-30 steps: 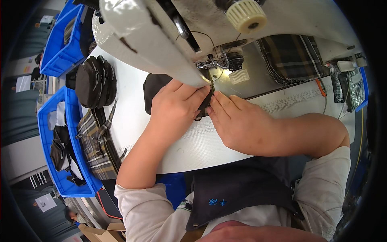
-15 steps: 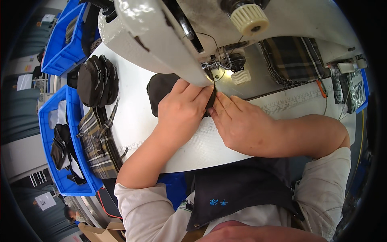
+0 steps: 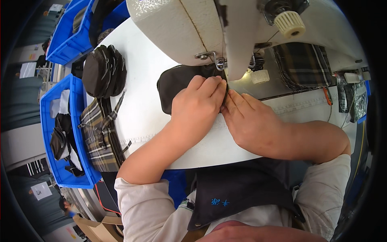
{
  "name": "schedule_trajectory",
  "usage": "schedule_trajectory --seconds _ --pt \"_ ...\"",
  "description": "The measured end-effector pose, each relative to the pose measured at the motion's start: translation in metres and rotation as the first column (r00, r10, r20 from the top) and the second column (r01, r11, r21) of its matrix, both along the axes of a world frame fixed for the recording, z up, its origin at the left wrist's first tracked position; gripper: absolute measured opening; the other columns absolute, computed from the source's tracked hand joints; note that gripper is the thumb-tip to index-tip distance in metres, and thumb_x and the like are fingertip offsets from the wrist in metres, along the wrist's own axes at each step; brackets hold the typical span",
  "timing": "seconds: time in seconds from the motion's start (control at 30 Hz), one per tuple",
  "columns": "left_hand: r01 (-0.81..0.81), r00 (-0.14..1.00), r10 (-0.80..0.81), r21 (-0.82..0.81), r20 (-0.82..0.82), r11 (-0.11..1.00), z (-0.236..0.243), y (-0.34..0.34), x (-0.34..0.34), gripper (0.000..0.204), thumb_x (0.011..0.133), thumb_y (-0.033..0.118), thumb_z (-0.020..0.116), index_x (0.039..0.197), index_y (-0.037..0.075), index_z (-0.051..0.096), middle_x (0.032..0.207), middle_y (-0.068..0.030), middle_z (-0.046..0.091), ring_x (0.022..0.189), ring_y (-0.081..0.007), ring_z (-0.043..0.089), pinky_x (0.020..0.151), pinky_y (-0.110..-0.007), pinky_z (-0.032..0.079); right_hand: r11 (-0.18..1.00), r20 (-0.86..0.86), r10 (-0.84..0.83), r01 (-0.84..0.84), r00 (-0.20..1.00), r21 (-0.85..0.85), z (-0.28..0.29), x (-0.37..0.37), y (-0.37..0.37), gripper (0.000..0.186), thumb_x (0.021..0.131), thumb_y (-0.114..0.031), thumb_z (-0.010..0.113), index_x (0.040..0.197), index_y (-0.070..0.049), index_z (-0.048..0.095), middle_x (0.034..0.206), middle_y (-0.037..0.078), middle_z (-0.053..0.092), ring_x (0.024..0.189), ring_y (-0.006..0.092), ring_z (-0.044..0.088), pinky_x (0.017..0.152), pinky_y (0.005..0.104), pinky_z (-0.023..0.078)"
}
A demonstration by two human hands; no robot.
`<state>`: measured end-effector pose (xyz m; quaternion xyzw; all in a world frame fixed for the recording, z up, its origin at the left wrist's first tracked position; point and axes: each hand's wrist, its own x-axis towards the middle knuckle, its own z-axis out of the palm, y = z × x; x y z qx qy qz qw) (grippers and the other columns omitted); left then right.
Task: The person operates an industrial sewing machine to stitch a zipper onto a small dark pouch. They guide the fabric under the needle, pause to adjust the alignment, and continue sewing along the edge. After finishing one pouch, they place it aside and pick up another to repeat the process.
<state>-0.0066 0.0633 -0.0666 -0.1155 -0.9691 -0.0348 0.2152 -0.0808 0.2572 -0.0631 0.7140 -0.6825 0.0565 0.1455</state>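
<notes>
A dark brown, round-cornered fabric piece (image 3: 173,86) lies on the white table of a sewing machine (image 3: 181,28), its far right part under the machine head. My left hand (image 3: 197,101) presses on the right part of the piece with bent fingers, gripping it near the edge. Close beside it, my right hand (image 3: 254,121) has its fingers drawn together on the same right edge, the fingertips almost meeting the left hand's. The needle and the exact seam point are hidden behind the machine head.
A stack of dark fabric pieces (image 3: 104,71) stands at the left, with plaid fabric (image 3: 100,135) below it. Blue bins (image 3: 49,133) line the left side. Stacked plaid pieces (image 3: 304,66) and an orange-handled tool (image 3: 327,97) lie at the right. A ruler strip (image 3: 290,107) crosses the table.
The view has shifted, so the machine head sits differently in it and more of the fabric piece's top edge shows. Both hands keep their hold along the right edge.
</notes>
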Motion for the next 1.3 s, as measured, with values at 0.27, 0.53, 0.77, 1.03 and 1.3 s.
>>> schedule_trajectory --seconds 0.27,0.53,0.77,1.03,1.3 --pt "-0.078 0.995 0.074 0.049 0.074 0.996 0.001 -0.006 -0.006 0.05 0.07 0.009 0.082 0.12 0.009 0.076 0.12 0.0017 0.073 0.096 -0.022 0.07 0.078 -0.032 0.058 0.996 0.027 -0.06 0.062 0.998 -0.06 -0.007 -0.006 -0.008 0.035 0.084 -0.007 0.069 0.109 0.016 0.071 0.111 0.034 0.071 0.098 0.0371 0.071 0.088 0.0411 0.058" --pt "-0.006 0.987 -0.03 0.224 0.156 0.975 0.017 -0.015 -0.008 0.042 0.078 0.013 0.08 0.119 0.003 0.076 0.117 -0.0065 0.072 0.113 -0.028 0.068 0.094 -0.037 0.059 0.997 0.065 -0.045 0.049 0.997 -0.058 -0.004 -0.012 -0.006 0.036 0.082 -0.008 0.068 0.109 0.016 0.07 0.112 0.035 0.07 0.097 0.0365 0.07 0.086 0.041 0.058" --pt "-0.063 0.955 -0.05 0.364 0.293 0.929 0.02 -0.023 -0.001 0.034 0.088 0.014 0.079 0.12 0.002 0.077 0.118 -0.0087 0.066 0.107 -0.0299 0.066 0.089 -0.041 0.057 0.998 0.0 -0.046 0.046 0.999 -0.048 -0.003 -0.009 -0.006 0.04 0.079 -0.008 0.069 0.108 0.019 0.07 0.11 0.034 0.07 0.101 0.0378 0.07 0.085 0.0407 0.058" --pt "-0.047 0.966 -0.046 0.346 0.256 0.937 0.013 -0.021 -0.004 0.03 0.088 0.01 0.079 0.117 0.003 0.078 0.11 -0.0091 0.065 0.1 -0.0294 0.065 0.084 -0.039 0.057 0.999 0.009 -0.043 0.043 0.999 0.001 -0.001 -0.007 -0.004 0.052 0.076 -0.009 0.069 0.116 0.023 0.068 0.11 0.037 0.071 0.103 0.0387 0.071 0.086 0.0409 0.059" --pt "-0.024 0.975 -0.054 0.34 0.217 0.94 0.013 -0.022 -0.004 0.03 0.087 0.01 0.079 0.117 0.004 0.079 0.111 -0.0083 0.066 0.1 -0.0287 0.066 0.085 -0.039 0.057 0.998 -0.008 -0.002 0.001 1.0 -0.056 0.0 -0.009 -0.006 0.049 0.076 -0.008 0.069 0.114 0.022 0.069 0.108 0.034 0.071 0.102 0.0375 0.071 0.086 0.0396 0.06"
